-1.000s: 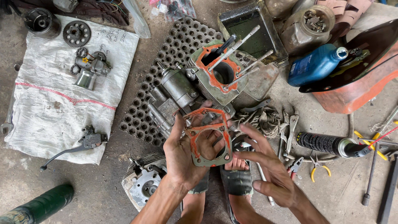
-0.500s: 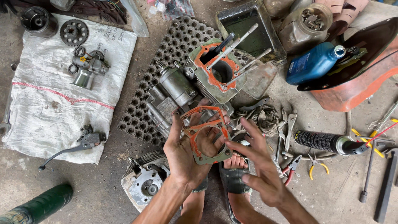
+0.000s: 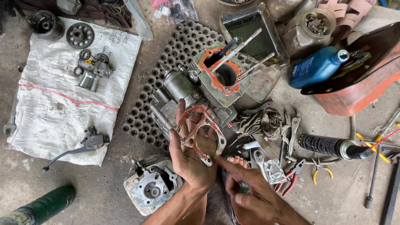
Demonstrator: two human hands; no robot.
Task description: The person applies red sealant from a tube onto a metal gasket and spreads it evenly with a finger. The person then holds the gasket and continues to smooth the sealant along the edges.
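Left hand (image 3: 189, 160) grips an orange-coated gasket (image 3: 200, 133), fingers curled round its edge. Right hand (image 3: 250, 193) holds nothing, forefinger extended, touching the gasket's lower rim above the cylinder head (image 3: 152, 189).

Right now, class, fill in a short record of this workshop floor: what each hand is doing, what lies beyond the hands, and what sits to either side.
Left hand: left hand holds up a flat orange-stained metal gasket with one large round hole
Right hand: right hand, forefinger touching the gasket's lower edge
Beyond the hands: grey engine block with long studs, on a perforated mat
Left side: white woven sack carrying small engine parts
Right side: blue plastic bottle, red-handled pliers
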